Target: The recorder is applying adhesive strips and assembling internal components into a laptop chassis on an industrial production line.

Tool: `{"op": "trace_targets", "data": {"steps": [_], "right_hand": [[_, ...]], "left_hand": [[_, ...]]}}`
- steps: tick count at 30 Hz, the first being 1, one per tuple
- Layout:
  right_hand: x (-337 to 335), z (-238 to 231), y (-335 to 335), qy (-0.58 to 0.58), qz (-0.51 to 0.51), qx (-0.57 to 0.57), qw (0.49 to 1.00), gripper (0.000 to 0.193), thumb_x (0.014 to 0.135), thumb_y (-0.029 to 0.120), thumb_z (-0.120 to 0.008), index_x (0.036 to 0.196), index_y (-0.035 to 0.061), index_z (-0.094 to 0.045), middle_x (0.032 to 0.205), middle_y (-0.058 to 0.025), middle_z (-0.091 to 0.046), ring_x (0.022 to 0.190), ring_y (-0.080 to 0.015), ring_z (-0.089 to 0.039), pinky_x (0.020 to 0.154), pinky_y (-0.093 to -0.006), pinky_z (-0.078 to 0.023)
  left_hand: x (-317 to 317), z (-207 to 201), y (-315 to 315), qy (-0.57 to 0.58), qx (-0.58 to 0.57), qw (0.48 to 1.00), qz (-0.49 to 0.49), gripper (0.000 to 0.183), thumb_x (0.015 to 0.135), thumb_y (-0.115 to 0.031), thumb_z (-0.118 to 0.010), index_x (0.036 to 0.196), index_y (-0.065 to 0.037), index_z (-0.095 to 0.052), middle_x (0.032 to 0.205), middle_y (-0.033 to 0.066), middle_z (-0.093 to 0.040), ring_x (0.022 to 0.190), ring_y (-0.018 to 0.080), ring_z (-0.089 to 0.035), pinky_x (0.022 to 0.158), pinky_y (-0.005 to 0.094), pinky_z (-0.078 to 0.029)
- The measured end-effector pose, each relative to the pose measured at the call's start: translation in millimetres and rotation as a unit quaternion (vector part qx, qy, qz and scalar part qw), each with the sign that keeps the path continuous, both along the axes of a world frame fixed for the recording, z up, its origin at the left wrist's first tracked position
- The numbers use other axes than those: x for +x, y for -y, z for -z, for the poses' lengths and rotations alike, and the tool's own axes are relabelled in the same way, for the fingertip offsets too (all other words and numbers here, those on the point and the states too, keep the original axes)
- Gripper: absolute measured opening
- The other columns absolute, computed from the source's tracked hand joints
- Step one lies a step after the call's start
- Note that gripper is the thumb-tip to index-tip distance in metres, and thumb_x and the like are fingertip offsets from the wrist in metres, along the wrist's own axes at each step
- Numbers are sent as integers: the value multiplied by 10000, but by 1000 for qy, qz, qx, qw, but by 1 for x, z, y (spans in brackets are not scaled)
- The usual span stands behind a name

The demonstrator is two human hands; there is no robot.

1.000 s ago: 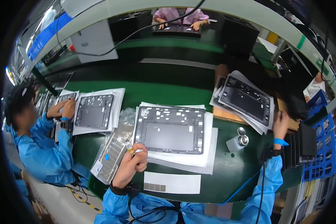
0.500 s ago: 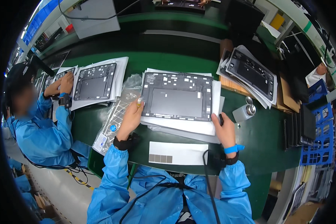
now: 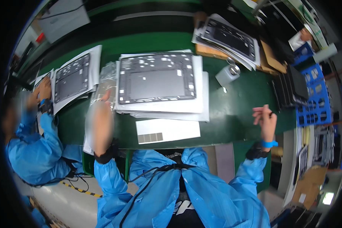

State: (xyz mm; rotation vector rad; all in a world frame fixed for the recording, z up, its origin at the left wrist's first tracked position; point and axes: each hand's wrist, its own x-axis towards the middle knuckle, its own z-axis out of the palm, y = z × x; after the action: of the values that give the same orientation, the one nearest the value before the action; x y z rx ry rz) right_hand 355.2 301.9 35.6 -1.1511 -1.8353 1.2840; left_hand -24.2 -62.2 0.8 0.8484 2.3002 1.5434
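A dark tablet-sized panel [image 3: 155, 78] with many small white pieces on its face lies on a stack of white sheets [image 3: 198, 85]. My left hand [image 3: 101, 125] is to the left of the stack, over a clear plastic bag [image 3: 108, 74]. It is smeared by motion, so its fingers and anything in them are unclear. Away to the right, my right hand [image 3: 268, 123] hovers near the table's front edge, its fingers loosely bent and apart. A small black spot shows by its index finger; I cannot tell what it is. Neither hand touches the panel.
A white strip with grey-brown squares [image 3: 169, 131] lies in front of the stack. To its right stand a white bottle with a metal top [image 3: 228, 74], another panel stack [image 3: 231, 38] and a blue plastic rack [image 3: 315, 95]. A co-worker [image 3: 34, 148] handles panels at left.
Both hands have left the panel's edges. My left hand has moved left and nearer, my right hand out to the right. The whole view has shifted, and the panel stays on its stack.
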Motion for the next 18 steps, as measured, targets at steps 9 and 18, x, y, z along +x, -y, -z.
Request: {"op": "trace_targets", "data": {"steps": [9,18], "right_hand": [[225,39,-142,-121,291,23,949,458,979,445,-607,771,39,-644,535,62,-410,419,-34,-327,394,-214,-193],[172,65,-167,-162,251,40,953,468,983,393,-605,693,26,-616,523,30,-441,399,-65,-358,390,-228,-216]], "left_hand": [[40,-18,17,14,28,997,64,701,1051,-542,-316,1438,27,-453,1458,190,-482,1378,291,-425,1173,416,-279],[46,-5,16,63,96,990,81,581,1080,-445,-341,1368,33,-497,936,58,-572,782,84,-488,749,233,-389]]}}
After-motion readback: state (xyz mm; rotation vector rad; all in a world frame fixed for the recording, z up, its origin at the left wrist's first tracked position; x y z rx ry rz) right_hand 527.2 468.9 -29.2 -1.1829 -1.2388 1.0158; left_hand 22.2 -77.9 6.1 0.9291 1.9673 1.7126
